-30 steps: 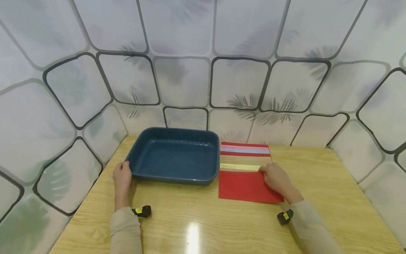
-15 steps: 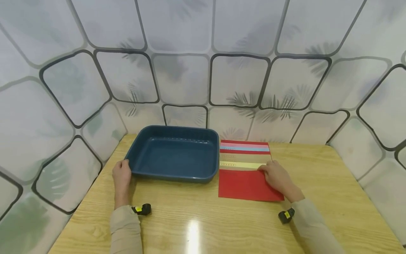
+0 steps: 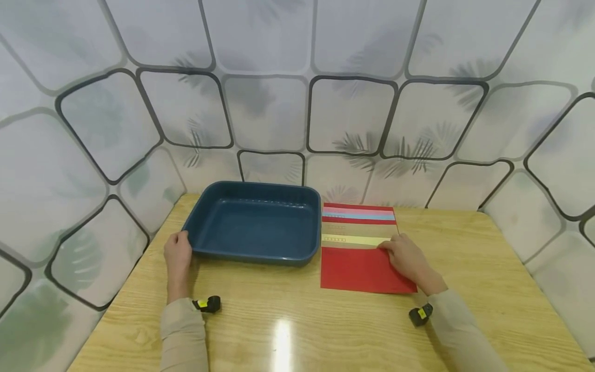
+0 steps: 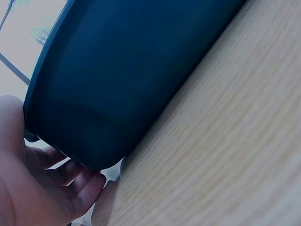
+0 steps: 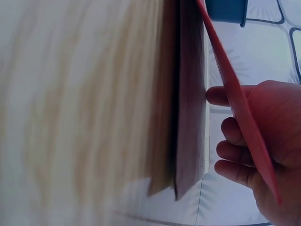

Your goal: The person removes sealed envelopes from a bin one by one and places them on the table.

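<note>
My left hand (image 3: 178, 253) grips the near left corner of a deep blue rectangular tray (image 3: 257, 230). In the left wrist view the thumb lies at the rim and the fingers curl beneath the outer wall. A fan of overlapping paper envelopes lies to the tray's right: a red envelope (image 3: 353, 269) nearest, then a yellow envelope (image 3: 358, 240), with brown, blue, pink and more red behind. My right hand (image 3: 410, 262) holds the nearest red one at its right side. The right wrist view shows this red envelope (image 5: 240, 103) between thumb and fingers, tilted up from the layer below.
The wooden table (image 3: 241, 330) extends in front of the tray and to the right of the envelopes. A patterned cloth wall (image 3: 265, 113) encloses the back and sides. Black wrist cameras (image 3: 211, 304) sit at the cuffs of both sleeves.
The head view has tipped down slightly, so everything sits a little higher in it. Both hands keep their holds, and the tray and envelopes stay in place.
</note>
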Demonstrator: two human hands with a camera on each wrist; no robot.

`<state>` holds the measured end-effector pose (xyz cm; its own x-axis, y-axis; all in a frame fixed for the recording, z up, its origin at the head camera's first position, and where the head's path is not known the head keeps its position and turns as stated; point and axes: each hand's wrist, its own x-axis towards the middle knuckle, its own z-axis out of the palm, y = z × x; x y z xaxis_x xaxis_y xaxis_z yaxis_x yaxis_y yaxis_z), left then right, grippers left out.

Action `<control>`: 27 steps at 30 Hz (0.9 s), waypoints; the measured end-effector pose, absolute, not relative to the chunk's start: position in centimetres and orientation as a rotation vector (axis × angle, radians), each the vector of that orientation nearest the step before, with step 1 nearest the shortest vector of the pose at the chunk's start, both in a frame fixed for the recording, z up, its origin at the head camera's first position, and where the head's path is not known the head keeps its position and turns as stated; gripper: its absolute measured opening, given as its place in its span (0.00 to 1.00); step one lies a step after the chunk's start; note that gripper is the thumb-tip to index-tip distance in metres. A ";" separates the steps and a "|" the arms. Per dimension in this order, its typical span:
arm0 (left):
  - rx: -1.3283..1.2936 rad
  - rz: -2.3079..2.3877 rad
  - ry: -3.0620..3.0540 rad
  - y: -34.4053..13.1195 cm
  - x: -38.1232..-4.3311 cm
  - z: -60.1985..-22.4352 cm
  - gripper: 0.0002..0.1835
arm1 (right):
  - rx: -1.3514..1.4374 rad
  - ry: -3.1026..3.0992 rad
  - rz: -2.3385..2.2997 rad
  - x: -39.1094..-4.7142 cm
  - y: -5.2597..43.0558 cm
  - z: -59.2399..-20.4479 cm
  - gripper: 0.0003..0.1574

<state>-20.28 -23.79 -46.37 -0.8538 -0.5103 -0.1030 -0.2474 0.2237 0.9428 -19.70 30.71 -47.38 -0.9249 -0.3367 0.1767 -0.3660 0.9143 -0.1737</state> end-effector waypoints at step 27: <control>0.719 -1.657 -2.291 -24.0 -20.1 -46.3 0.32 | 0.604 -2.873 0.437 -19.6 31.6 -47.2 0.12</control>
